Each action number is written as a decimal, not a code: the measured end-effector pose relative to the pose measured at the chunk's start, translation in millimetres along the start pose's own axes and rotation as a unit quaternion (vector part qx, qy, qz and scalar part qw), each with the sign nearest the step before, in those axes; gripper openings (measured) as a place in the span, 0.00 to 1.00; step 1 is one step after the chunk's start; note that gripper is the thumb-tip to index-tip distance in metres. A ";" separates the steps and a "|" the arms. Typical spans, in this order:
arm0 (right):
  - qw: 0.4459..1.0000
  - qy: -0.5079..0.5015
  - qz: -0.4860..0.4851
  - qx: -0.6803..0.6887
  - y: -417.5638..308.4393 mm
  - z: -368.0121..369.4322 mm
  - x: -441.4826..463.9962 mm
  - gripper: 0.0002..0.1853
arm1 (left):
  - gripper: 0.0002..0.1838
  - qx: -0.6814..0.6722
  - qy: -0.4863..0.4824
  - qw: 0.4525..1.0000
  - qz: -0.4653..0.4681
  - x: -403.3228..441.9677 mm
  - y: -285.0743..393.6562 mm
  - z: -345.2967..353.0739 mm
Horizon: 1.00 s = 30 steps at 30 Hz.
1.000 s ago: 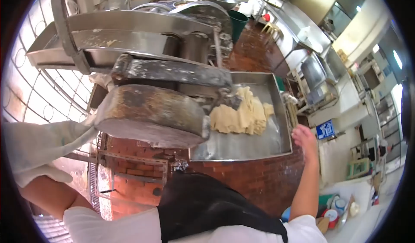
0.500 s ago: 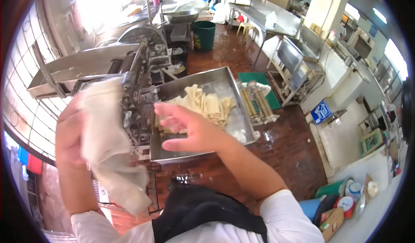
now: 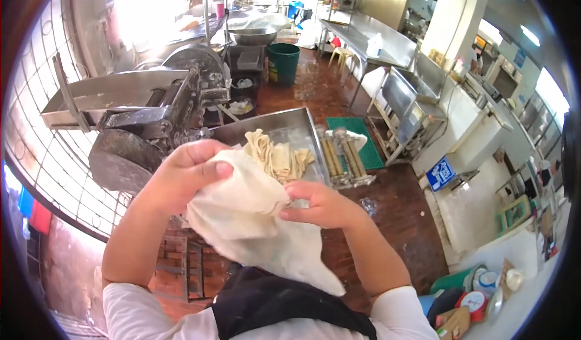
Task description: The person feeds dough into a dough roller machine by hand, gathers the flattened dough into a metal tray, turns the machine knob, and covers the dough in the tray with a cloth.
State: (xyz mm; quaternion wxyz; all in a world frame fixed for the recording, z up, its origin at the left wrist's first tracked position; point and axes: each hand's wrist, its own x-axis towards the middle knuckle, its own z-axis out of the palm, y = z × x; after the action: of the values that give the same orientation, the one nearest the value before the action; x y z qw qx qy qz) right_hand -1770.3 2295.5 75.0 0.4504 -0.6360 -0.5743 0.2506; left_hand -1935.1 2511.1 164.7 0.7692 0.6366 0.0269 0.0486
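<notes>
A floppy, cream-coloured sheet that looks like dough (image 3: 260, 225) hangs in loose folds between my two hands, in front of the black apron. My left hand (image 3: 196, 173) is closed on its upper left part, thumb on top. At its right side my right hand (image 3: 318, 205) pinches a creased bit between thumb and fingers. Just beyond the sheet is a metal tray (image 3: 315, 140), partly hidden by it. Folded yellowish strips of dough (image 3: 278, 155) lie heaped in that tray.
A machine with rollers (image 3: 175, 107) and a metal trough (image 3: 115, 95) stands at the left. Floury rollers (image 3: 345, 158) lie beside a green mat (image 3: 366, 143). Farther back are a green bin (image 3: 282, 64) and a steel table (image 3: 363, 34). A red-rimmed scale (image 3: 473, 303) sits lower right.
The sheet has swung from the left to the front of my body. My right hand, open and empty before, has closed on it. My left hand has moved right, still holding it.
</notes>
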 end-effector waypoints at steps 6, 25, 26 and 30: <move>0.895 0.291 0.004 0.338 -57.4 -12.5 -26.8 0.08 | 0.23 0.488 -0.089 0.868 -0.008 -13.0 -66.2 -22.9; 0.985 -0.019 0.068 0.154 5.7 20.7 -48.7 0.27 | 0.08 0.320 -0.180 0.919 0.143 13.3 -51.1 56.5; 0.976 -0.059 0.154 0.143 36.7 43.4 -58.4 0.23 | 0.09 0.309 -0.210 0.911 0.173 14.0 -42.0 52.9; 0.940 -0.085 0.305 -0.127 190.9 99.4 -126.7 0.10 | 0.10 0.242 -0.242 0.909 0.237 7.3 -14.9 32.4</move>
State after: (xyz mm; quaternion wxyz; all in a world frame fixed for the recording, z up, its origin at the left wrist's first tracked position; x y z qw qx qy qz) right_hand -1784.2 2215.1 -161.1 0.2175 -0.8088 -0.4163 0.3538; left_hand -1924.0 2477.5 156.3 0.5400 0.7833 -0.3009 0.0658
